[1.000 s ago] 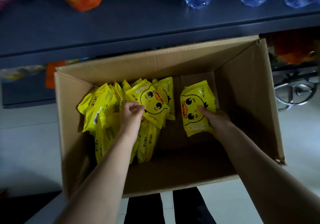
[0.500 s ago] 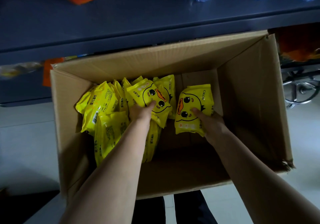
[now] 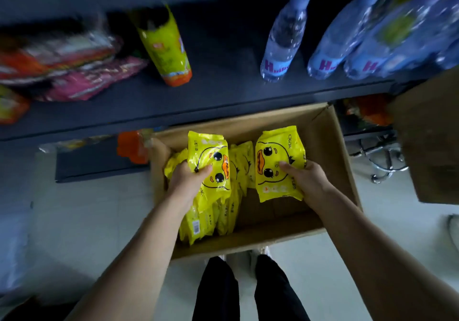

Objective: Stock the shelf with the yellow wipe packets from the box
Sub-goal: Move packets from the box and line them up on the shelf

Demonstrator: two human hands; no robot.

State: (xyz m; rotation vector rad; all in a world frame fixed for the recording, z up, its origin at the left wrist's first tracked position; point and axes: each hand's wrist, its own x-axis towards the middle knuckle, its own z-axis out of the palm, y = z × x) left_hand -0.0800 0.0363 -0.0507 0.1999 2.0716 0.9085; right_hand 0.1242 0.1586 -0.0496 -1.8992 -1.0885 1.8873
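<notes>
Head — two packets (image 3: 213,150) (image 3: 277,154) (two hands (image 3: 186,181) (image 3: 308,183))

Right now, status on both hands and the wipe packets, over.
Left hand grips left packet, right hand grips right packet, both over the box. Spare packets inside. Shelf bare between yellow bag and water bottle.

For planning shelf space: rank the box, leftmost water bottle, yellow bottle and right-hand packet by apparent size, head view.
1. The box.
2. The water bottle, yellow bottle and right-hand packet look alike; packet is nearer, so unranked.
</notes>
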